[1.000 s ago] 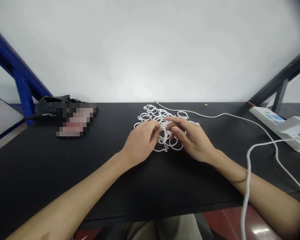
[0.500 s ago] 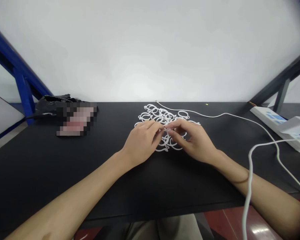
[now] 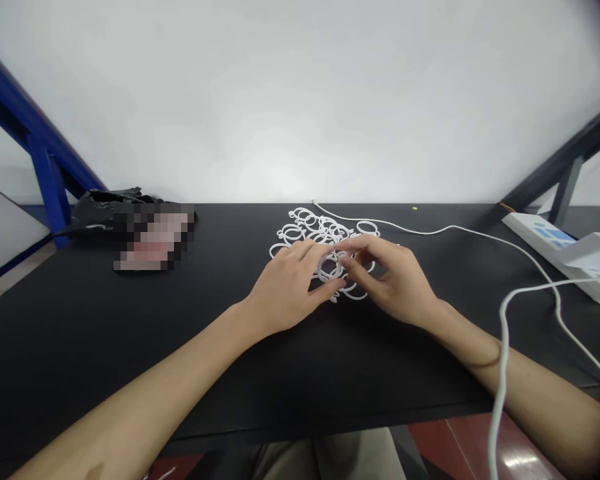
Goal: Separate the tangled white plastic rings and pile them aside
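White plastic curtain rings (image 3: pixel 294 232) with small eyelets lie in a loose pile on the black table. My right hand (image 3: pixel 393 277) pinches one curtain ring (image 3: pixel 329 268) near its eyelet, between thumb and fingers, over the front of the pile. On the other side my left hand (image 3: pixel 286 285) has its thumb and index finger spread apart around that ring. Whether the left fingertips touch it I cannot tell. Both hands cover part of the pile.
A white cable (image 3: pixel 430 232) runs from behind the pile to the right. A thicker white cord (image 3: pixel 503 347) hangs over my right forearm. White-and-blue power strips (image 3: pixel 535 233) lie at the right. A black plastic bag (image 3: pixel 93 213) and a blurred-out flat item (image 3: pixel 155 243) are at the left.
My left thumb and index finger have moved apart from their pinch, the thumb going down and right. The ring at my right fingertips now shows more fully.
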A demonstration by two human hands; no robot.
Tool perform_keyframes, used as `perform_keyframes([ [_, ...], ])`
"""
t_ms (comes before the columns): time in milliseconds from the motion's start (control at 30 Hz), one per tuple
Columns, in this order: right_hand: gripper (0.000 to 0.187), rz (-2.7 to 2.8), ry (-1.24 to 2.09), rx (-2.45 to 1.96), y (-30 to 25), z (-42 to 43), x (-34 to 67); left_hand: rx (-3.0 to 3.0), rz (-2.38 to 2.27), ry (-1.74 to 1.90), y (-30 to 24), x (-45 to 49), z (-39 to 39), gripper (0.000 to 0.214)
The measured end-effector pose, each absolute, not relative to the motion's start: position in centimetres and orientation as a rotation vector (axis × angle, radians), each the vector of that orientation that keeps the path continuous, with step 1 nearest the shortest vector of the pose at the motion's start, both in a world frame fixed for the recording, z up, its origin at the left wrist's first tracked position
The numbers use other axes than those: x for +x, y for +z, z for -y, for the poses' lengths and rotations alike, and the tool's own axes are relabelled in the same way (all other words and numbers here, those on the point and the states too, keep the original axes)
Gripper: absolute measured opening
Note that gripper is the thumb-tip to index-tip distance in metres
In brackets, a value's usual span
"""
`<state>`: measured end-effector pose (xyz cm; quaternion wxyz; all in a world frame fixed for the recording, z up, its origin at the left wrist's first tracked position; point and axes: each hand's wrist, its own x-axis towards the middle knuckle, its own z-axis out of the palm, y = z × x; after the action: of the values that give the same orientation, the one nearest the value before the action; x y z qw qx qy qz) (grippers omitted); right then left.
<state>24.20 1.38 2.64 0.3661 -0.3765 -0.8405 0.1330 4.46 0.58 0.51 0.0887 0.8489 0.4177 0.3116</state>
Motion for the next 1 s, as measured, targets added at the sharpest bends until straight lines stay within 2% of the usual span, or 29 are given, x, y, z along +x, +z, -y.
perform_keyframes([
  [167,0.022,2.219,0.325,-0.941,2.7,-1.4,24.2,2.54,-1.23,0.942,0.5,4.3,-0.7,0.039],
  [700,0.009,2.208,0.404,-0.88,2.6,-1.6,24.3,2.52,-1.226,0.925,0.7,4.2,-0.7,0.042],
  [867,0.021,2.212,0.385,-0.932,2.2,-1.8,24.2,2.578,-1.331,0.936,0.6,3.8,-1.2,0.041],
  [1000,0.039,2.331,0.26,-0.975,2.0,-1.9,24.4,2.507,-1.739,0.976,0.6,2.1,-2.7,0.04],
])
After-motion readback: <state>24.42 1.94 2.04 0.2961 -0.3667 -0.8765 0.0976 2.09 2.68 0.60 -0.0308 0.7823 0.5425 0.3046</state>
